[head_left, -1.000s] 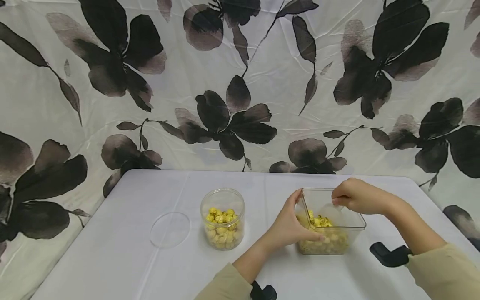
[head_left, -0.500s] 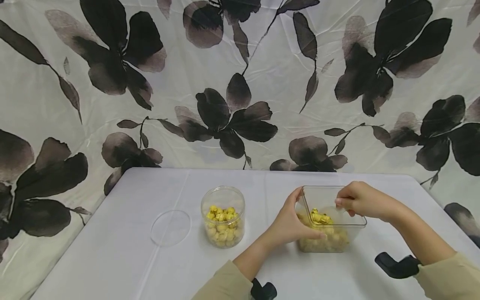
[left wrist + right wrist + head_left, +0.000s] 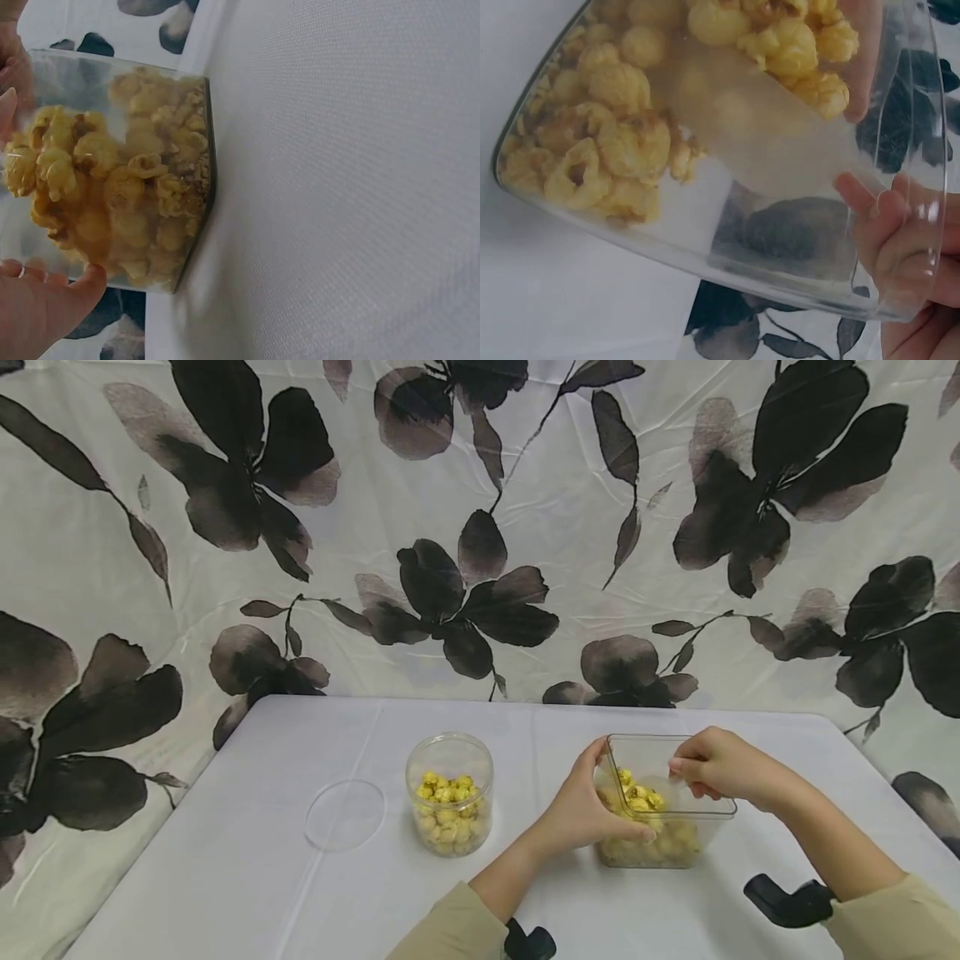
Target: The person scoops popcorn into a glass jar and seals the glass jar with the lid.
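Observation:
A clear square-rimmed container (image 3: 667, 852) with yellow popcorn (image 3: 639, 797) in it stands at the right of the table. My left hand (image 3: 577, 806) grips its left side, thumb along the front wall; fingers also show at the edge of the left wrist view. My right hand (image 3: 723, 767), over the right part of the rim, pinches a translucent scoop (image 3: 780, 142) that dips inside. Popcorn pieces (image 3: 787, 49) lie on or against this scoop in the right wrist view; its outline is blurred through the wall. Left of the container stands a round clear jar (image 3: 450, 752), partly filled with popcorn.
A thin clear round lid (image 3: 345, 816) lies flat on the white table (image 3: 225, 893), left of the jar. Behind the table hangs a floral curtain (image 3: 337, 527). Black straps (image 3: 787, 902) show near both sleeves.
My right hand has shifted slightly right and down, its fingers reaching a little below the rim. Popcorn in the container has heaped up toward the left wall. My left hand keeps its place.

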Motion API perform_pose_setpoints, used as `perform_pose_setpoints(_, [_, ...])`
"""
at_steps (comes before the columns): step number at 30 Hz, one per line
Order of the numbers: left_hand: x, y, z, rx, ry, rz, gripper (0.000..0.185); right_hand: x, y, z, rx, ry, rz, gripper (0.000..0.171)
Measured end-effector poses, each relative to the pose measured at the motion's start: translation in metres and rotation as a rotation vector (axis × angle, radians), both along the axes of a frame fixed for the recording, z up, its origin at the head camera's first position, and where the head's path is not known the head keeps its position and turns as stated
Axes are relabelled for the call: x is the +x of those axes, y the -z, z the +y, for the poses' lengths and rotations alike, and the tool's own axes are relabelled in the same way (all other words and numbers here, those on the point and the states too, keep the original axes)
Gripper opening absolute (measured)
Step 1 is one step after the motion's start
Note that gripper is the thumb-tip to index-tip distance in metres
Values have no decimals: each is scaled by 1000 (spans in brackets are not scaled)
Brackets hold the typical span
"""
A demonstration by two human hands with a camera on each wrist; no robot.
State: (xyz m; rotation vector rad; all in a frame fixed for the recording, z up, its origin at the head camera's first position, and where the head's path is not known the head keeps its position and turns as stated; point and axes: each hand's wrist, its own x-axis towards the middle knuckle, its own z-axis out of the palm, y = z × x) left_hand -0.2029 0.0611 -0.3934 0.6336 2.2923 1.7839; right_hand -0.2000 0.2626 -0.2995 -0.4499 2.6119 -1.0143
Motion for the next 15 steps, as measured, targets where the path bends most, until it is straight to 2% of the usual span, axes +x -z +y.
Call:
perform_pose_setpoints(6, [0, 0, -1, -2, 4, 4, 115, 1, -1, 6, -118, 20, -93, 24])
perform_pose_setpoints(15, [1, 0, -1, -2, 6, -2, 114, 3, 1, 14, -162, 32, -139, 24])
